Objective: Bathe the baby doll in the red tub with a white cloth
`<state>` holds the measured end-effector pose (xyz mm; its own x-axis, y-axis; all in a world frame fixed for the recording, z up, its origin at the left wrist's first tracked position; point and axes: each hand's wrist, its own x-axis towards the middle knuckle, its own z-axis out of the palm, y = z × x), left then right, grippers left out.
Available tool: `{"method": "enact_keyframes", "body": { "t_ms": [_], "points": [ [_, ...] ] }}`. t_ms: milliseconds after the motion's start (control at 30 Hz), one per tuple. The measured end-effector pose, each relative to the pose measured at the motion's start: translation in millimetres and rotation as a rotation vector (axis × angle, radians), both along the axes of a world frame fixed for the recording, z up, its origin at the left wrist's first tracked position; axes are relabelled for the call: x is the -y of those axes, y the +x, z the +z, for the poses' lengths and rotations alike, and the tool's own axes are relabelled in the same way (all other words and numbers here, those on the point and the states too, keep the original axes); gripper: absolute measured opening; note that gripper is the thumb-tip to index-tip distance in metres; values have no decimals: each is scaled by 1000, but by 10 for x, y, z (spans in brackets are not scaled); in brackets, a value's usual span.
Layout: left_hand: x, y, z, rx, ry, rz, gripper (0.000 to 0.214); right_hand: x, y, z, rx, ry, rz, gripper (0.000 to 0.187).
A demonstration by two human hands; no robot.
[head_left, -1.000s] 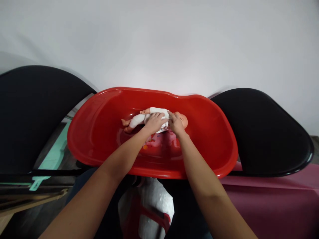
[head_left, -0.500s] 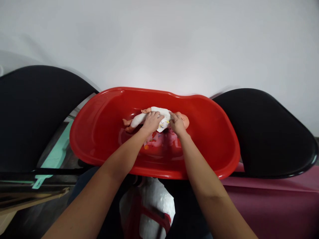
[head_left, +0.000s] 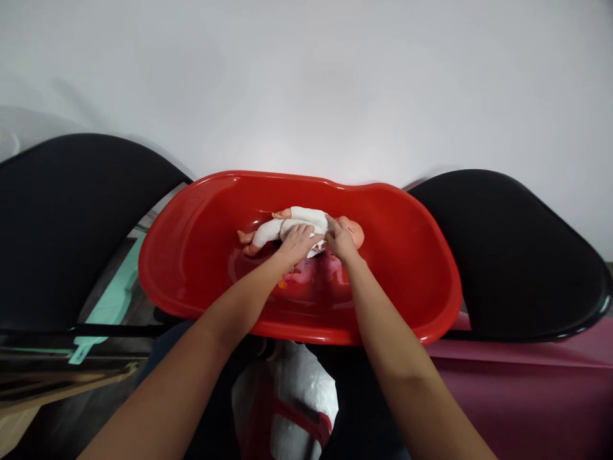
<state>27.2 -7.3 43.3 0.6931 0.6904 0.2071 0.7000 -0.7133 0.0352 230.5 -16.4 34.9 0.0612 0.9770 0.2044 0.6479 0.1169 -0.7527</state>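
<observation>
A small baby doll (head_left: 355,230) in white clothing (head_left: 292,223) lies on its side inside a glossy red plastic tub (head_left: 191,249), head to the right, legs to the left. My left hand (head_left: 297,242) rests on the doll's white-clad torso with fingers curled into the cloth. Against the doll's neck and shoulder sits my right hand (head_left: 341,240), fingers pinched on the garment's edge. Both forearms reach in over the tub's near rim.
Two black rounded chair backs (head_left: 71,217) (head_left: 507,249) flank the tub. A white and red woven bag (head_left: 287,409) lies below the tub between my arms. A maroon surface (head_left: 527,396) is at lower right, a mint green object (head_left: 108,303) at left. A plain white wall is behind.
My left hand slid slightly down the doll's torso, covering the printed cloth flap seen half a second ago. The right hand stays at the neck. The view shifted a little.
</observation>
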Motion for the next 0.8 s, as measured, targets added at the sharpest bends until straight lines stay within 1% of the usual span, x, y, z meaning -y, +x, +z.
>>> {"method": "enact_keyframes", "body": {
  "t_ms": [67, 167, 300, 467, 567, 633, 667, 767, 800],
  "points": [
    [31, 78, -12, -36, 26, -29, 35, 4, -2, 12, 34, -38, 3, 72],
    [17, 49, -47, -98, 60, -42, 28, 20, -9, 27, 38, -54, 3, 72],
    [-62, -151, -118, -115, 26, -56, 22, 29, -15, 11, 29, -31, -3, 68],
    [-115, -423, -205, -180, -56, -26, 26, 10, -10, -30, 42, -11, -7, 64],
    [-104, -525, -230, -220, -120, 20, 27, 5, -16, -38, 24, -16, -25, 63],
    [-73, -514, -225, -234, -147, 48, 29, 8, -26, -37, 21, -16, -28, 64],
    [-50, -474, -215, -230, -145, 36, 31, 10, -30, -37, 25, -16, -27, 64],
    [45, -229, -164, -193, -81, -44, 40, 15, -37, -42, 34, -10, -25, 65],
    [77, -123, -141, -180, -55, -49, 37, 15, -35, -47, 30, -3, -24, 65]
  ]
}}
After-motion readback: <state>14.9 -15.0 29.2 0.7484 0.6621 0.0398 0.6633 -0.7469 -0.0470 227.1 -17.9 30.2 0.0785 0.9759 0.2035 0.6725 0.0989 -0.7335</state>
